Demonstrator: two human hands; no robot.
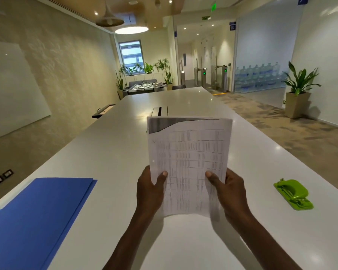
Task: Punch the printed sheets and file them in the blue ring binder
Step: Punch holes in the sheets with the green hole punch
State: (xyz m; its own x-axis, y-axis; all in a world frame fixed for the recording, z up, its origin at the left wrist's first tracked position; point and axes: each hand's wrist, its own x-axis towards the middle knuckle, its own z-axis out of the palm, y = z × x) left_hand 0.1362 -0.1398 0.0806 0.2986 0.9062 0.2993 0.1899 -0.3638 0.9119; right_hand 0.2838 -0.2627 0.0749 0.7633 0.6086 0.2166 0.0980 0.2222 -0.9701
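White bench: my left hand and right hand grip the printed sheets upright mid-air (squaring edges, I'd guess), between closed blue ring binder and green hole punch.

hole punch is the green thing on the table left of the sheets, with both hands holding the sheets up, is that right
Not quite. In the head view the green hole punch sits on the table to the right of the sheets, not the left. The rest stands: the left hand and right hand both hold the sheets up.
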